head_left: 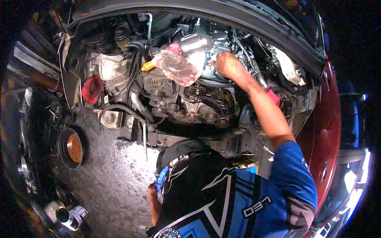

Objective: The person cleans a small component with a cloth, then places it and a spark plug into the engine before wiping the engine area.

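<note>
- A pale metal engine part (209, 71), lit nearly white, sits near the top centre of an open engine bay, right under the fingertips of the person's right hand (229, 66).
- It looks hard, stiff and bolted into the engine, so it probably won't flex; loose, it would likely be heavy for its bulk. Any oil on it would make it slippery.
- Its solid outer edges seem the safest hold; nearby hoses and wiring look easier to damage.
- In looks it is silvery with a bluish cast, its finer detail washed out by glare.
- The right hand's fingers curl inward, close together; whether they pinch something small, I cannot tell.
- The left hand (152, 192) is low, well away from the engine, beside the person's blue and black shirt (222, 194). Its fingers look bent; I cannot tell whether they grip anything.
- Left of the metal lies a crumpled, stained pinkish rag (178, 67), likely soft and light, best lifted by a loose fold. A shiny silver cylinder (194, 43) is just above it.
</note>
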{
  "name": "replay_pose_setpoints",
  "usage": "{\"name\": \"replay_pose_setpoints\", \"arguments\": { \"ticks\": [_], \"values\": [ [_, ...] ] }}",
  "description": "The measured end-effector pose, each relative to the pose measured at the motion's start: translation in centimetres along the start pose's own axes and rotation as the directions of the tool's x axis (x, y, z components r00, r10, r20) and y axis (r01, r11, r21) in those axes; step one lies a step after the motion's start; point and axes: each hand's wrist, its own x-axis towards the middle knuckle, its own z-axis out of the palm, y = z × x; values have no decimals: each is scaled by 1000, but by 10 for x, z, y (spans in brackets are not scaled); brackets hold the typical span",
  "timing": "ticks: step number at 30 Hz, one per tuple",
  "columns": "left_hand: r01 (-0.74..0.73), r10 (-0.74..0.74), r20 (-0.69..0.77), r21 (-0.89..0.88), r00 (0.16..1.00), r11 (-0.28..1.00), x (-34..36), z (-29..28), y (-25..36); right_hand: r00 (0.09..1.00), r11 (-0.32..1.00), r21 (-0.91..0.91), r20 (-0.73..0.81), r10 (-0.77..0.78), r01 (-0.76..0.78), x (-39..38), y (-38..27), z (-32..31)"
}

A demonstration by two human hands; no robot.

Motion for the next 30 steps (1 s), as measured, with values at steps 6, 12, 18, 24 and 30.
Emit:
{"name": "replay_pose_setpoints", "arguments": {
  "ticks": [6,12,18,24,30],
  "values": [
    [69,-72,-35,-75,997,995,8,-1,-9,978,965,-166,60,-198,205,10,18,15],
    [120,-132,-71,-147,989,982,42,-8,21,933,836,-437,19,-359,331,5,28,25],
    [164,-195,-101,-252,976,954,66,-11,58,991,987,-97,44,-127,131,7,14,11],
    [317,-321,-35,-84,946,945,66,-15,47,977,961,-189,101,-188,204,2,12,5],
    [70,-75,-37,-113,997,991,40,-10,6,930,908,245,57,-363,339,-2,23,3]
  ]
}}
